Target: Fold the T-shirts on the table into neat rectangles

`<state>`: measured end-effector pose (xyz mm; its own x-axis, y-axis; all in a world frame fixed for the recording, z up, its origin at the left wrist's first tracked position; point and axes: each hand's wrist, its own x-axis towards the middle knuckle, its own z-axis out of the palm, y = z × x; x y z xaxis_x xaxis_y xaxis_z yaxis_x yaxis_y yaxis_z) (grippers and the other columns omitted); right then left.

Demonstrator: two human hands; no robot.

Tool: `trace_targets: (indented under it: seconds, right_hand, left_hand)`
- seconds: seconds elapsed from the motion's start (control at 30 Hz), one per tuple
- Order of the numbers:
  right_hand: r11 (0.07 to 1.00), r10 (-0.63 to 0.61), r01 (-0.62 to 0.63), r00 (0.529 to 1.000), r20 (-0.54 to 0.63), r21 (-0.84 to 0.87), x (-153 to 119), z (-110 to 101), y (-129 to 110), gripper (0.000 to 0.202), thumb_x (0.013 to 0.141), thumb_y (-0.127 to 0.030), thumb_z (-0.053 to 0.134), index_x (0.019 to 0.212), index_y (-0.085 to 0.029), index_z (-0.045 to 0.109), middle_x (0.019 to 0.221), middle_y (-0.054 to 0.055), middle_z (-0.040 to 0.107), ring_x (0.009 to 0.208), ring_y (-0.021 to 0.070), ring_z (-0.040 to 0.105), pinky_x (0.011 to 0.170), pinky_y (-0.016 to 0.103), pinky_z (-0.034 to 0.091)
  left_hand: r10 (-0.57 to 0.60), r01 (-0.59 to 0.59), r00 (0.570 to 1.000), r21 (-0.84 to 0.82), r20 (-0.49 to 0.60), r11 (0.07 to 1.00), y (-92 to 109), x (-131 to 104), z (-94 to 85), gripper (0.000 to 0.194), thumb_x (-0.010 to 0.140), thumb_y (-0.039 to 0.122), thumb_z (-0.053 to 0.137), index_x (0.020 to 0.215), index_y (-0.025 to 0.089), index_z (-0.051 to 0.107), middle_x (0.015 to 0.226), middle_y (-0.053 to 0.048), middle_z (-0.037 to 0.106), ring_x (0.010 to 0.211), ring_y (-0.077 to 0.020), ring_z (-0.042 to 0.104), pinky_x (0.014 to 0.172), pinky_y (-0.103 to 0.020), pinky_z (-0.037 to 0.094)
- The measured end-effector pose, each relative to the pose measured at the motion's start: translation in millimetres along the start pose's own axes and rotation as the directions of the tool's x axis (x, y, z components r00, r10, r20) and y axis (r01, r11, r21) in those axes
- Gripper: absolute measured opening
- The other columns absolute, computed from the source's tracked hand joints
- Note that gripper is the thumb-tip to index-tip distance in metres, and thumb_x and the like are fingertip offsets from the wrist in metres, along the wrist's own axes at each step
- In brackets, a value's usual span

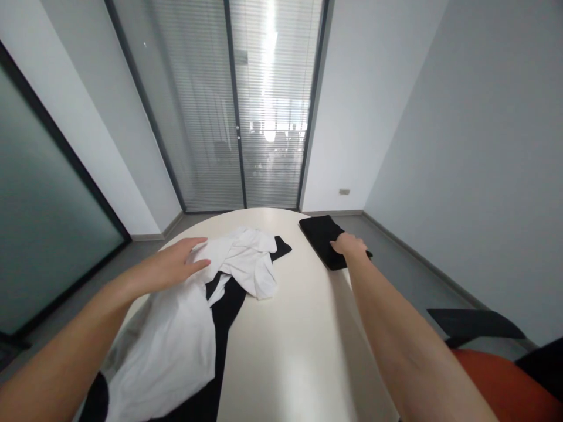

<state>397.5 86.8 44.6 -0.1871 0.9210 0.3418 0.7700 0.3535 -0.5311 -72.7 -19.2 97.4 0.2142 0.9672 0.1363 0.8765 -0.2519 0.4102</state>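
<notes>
A crumpled white cloth garment [167, 346] lies on the left part of the white round table [290, 334], its lower end near the table's front. Black fabric [226, 308] shows beneath and beside it. My left hand [180, 264] is over the white garment's upper left part, thumb and fingers apart, holding nothing. At the table's right edge lies a folded black cloth [320, 237], flat. My right hand [349, 243] is on its right side, the thumb on top and the fingers curled at its edge.
An orange chair seat [497, 381] with a black armrest [475, 323] stands at the lower right, beside the table. Beyond the table are a glass partition with blinds [202, 117] and a white wall [352, 105]. A frosted glass panel [44, 205] is at the left.
</notes>
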Motion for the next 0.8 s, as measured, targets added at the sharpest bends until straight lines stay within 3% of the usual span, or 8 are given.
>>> trace_targets:
  seconds: [0.13, 0.3, 0.4, 0.5, 0.6, 0.67, 0.73, 0.8]
  right_hand:
    - [1.000, -0.015, 0.019, 0.974, -0.227, 0.015, -22.7, 8.3, 14.8, 0.067, 0.084, -0.057, 0.063, 0.048, -0.025, 0.017, 0.043, -0.006, 0.020, 0.048, 0.0145, 0.041, 0.054, 0.033, 0.037]
    - [0.999, 0.037, -0.046, 0.931, -0.362, -0.016, 3.3, -8.7, -4.2, 0.050, 0.089, -0.051, 0.059, 0.055, -0.024, 0.035, 0.053, 0.000, 0.039, 0.066, 0.0193, 0.055, 0.064, 0.035, 0.042]
    - [0.998, 0.034, -0.048, 0.928, -0.372, -0.029, 21.6, -34.0, -56.9, 0.034, 0.088, -0.045, 0.063, 0.067, -0.022, 0.050, 0.067, 0.005, 0.053, 0.079, 0.0214, 0.057, 0.073, 0.035, 0.044]
    - [0.976, -0.100, 0.168, 0.911, -0.401, 0.139, 19.1, -61.0, -138.2, 0.026, 0.092, -0.046, 0.058, 0.082, -0.022, 0.057, 0.080, 0.004, 0.059, 0.083, 0.0193, 0.056, 0.075, 0.033, 0.044]
    - [0.849, -0.216, 0.363, 0.902, -0.373, 0.385, -0.5, -78.9, -214.1, 0.030, 0.090, -0.052, 0.061, 0.085, -0.022, 0.059, 0.082, 0.002, 0.060, 0.082, 0.0169, 0.057, 0.070, 0.029, 0.045]
    - [0.762, -0.317, 0.425, 0.903, -0.290, 0.488, -12.1, -80.9, -243.7, 0.034, 0.086, -0.055, 0.065, 0.087, -0.021, 0.061, 0.081, 0.001, 0.062, 0.079, 0.0153, 0.058, 0.067, 0.027, 0.045]
    - [0.727, -0.335, 0.406, 0.914, -0.231, 0.553, -16.3, -74.0, -252.1, 0.038, 0.083, -0.058, 0.067, 0.088, -0.021, 0.061, 0.080, 0.001, 0.063, 0.077, 0.0150, 0.059, 0.064, 0.025, 0.045]
    - [0.722, -0.277, 0.333, 0.942, -0.188, 0.606, -13.4, -61.1, -244.0, 0.039, 0.083, -0.059, 0.067, 0.090, -0.021, 0.060, 0.077, 0.000, 0.063, 0.074, 0.0152, 0.060, 0.060, 0.024, 0.045]
  left_hand:
    - [0.133, -0.132, 0.989, 0.023, -0.059, 0.991, 29.2, 13.1, 19.9, 0.068, 0.083, 0.061, 0.053, 0.133, 0.015, 0.056, 0.142, -0.017, 0.054, 0.134, -0.0341, 0.047, 0.115, -0.048, 0.031]
    - [0.104, -0.128, 0.988, -0.238, -0.110, 0.963, 67.8, 21.8, 42.4, 0.061, 0.082, 0.056, 0.059, 0.130, 0.018, 0.058, 0.136, -0.016, 0.058, 0.114, -0.0312, 0.061, 0.101, -0.048, 0.045]
    - [0.006, -0.027, 0.999, -0.509, -0.043, 0.860, 85.2, 26.8, 50.5, 0.070, 0.081, 0.056, 0.064, 0.139, 0.019, 0.048, 0.138, -0.019, 0.057, 0.103, -0.0289, 0.067, 0.091, -0.047, 0.052]
    - [0.019, 0.010, 0.999, -0.694, 0.034, 0.720, 98.8, 29.0, 55.3, 0.098, 0.077, 0.053, 0.072, 0.155, 0.025, 0.020, 0.154, -0.025, 0.036, 0.118, -0.0316, 0.062, 0.098, -0.050, 0.048]
    - [0.121, -0.063, 0.992, -0.748, 0.023, 0.661, 112.5, 24.2, 56.4, 0.122, 0.069, 0.046, 0.082, 0.157, 0.035, -0.002, 0.164, -0.022, 0.014, 0.137, -0.0365, 0.045, 0.106, -0.057, 0.041]
    - [0.184, -0.178, 0.980, -0.742, -0.075, 0.646, 121.0, 18.1, 55.1, 0.119, 0.067, 0.043, 0.085, 0.157, 0.035, 0.009, 0.163, -0.018, 0.023, 0.140, -0.0364, 0.041, 0.109, -0.056, 0.039]
    - [0.193, -0.231, 0.971, -0.744, -0.138, 0.627, 126.4, 12.0, 53.9, 0.090, 0.074, 0.048, 0.079, 0.151, 0.027, 0.036, 0.151, -0.014, 0.047, 0.135, -0.0352, 0.048, 0.109, -0.052, 0.041]
    - [0.171, -0.157, 0.983, -0.784, -0.067, 0.600, 126.9, 8.3, 54.8, 0.059, 0.084, 0.054, 0.067, 0.132, 0.021, 0.059, 0.129, -0.011, 0.067, 0.124, -0.0348, 0.058, 0.105, -0.051, 0.046]
